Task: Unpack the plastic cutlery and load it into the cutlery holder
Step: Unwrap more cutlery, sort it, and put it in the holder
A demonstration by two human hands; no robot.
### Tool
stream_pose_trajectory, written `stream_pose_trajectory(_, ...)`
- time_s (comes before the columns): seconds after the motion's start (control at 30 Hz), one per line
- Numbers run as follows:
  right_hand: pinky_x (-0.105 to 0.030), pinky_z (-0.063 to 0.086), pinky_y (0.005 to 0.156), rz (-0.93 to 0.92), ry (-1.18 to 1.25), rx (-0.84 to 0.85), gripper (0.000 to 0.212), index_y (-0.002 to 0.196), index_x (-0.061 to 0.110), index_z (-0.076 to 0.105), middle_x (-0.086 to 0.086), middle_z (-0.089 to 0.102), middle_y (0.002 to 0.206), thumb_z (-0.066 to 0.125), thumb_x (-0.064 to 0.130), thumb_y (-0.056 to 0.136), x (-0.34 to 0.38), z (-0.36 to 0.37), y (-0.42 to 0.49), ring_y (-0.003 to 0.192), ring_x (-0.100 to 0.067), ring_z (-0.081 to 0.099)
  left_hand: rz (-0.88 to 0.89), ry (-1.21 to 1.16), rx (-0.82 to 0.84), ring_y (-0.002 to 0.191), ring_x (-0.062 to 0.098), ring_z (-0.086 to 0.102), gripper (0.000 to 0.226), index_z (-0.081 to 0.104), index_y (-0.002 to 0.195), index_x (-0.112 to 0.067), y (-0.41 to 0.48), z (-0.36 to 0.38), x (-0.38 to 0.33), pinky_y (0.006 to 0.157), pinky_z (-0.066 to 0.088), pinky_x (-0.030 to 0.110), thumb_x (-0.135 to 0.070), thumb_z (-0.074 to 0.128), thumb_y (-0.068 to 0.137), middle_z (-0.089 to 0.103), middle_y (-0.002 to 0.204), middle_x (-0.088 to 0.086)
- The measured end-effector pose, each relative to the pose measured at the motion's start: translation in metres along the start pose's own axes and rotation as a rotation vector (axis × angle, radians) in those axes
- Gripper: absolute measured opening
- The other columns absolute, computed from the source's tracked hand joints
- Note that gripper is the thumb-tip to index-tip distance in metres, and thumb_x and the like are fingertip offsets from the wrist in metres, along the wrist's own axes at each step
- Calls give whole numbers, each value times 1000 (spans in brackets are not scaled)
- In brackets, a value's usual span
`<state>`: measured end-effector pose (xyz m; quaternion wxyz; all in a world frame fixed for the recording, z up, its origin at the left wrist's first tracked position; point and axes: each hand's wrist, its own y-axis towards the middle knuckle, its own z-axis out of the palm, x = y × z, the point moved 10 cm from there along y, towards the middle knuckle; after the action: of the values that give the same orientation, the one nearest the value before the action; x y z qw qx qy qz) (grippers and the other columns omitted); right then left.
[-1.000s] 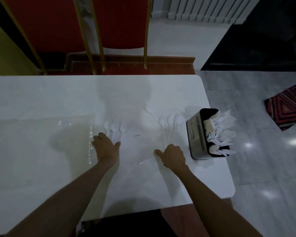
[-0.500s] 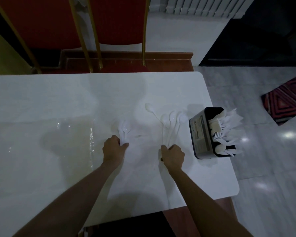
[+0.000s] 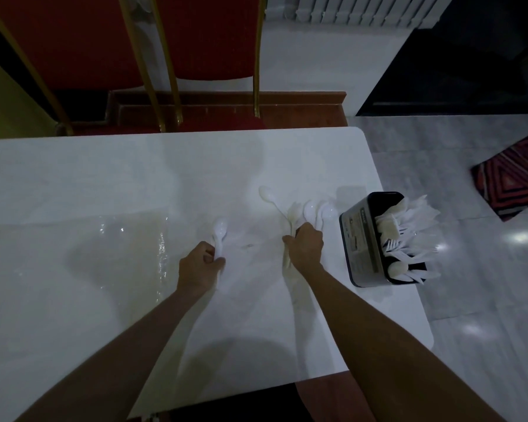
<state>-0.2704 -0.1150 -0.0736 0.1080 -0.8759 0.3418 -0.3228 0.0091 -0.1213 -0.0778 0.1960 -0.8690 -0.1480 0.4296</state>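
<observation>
Left hand [image 3: 200, 264] and right hand [image 3: 307, 246] hold spoons [image 3: 310, 210], seemingly several, near cutlery holder [image 3: 360, 239].

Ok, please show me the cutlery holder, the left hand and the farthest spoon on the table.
cutlery holder [image 3: 360, 242]: head view, on its labelled side wall.
left hand [image 3: 196, 265]: head view, on its back.
farthest spoon [image 3: 265, 192]: head view, on its bowl.

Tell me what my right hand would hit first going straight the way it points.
The right hand grips white spoons; beyond them its way looks free across the table, though depth is unclear. The cutlery holder stands aside, to its right.
</observation>
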Motion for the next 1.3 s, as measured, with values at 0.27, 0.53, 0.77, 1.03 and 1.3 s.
stream_pose_trajectory(0.27,-29,46,67,-1,14,31,16,90,3,55,-18,64,93,64,16,88,-13,1,5,89,-28,64,0,-267,133,72,17,68,11,71,91,-18,-7,11,-21,76,54,32,-19,72,80,72,77,2)
stream_pose_trajectory(0.53,-27,51,55,-182,132,98,19,79,6,52,-6,59,70,68,15,82,-6,-37,-38,67,-26,67,97,-368,187,70,16,61,8,68,89,-13,-24,33,-76,62,51,17,-17,70,83,65,77,6)
stream_pose_trajectory(0.77,-17,46,64,-425,216,-65,5,83,12,70,6,70,77,71,15,79,-5,-158,-91,68,-2,61,141,-579,363,83,20,66,12,66,90,0,-65,84,-150,87,56,34,-9,71,82,64,79,8)
stream_pose_trajectory(1.03,-28,60,71,-267,583,-137,10,84,8,74,-8,76,78,78,14,78,-89,-286,-88,75,-17,74,227,-667,534,88,20,66,6,66,88,-3,-127,158,-221,88,56,32,0,66,84,67,87,10)
stream_pose_trajectory(1.3,-17,52,62,-248,433,-112,9,75,7,75,0,73,72,81,14,75,-138,-277,-55,62,1,65,468,-186,284,71,-12,62,5,72,76,-17,-145,176,-232,66,42,3,-16,71,81,69,73,-13)
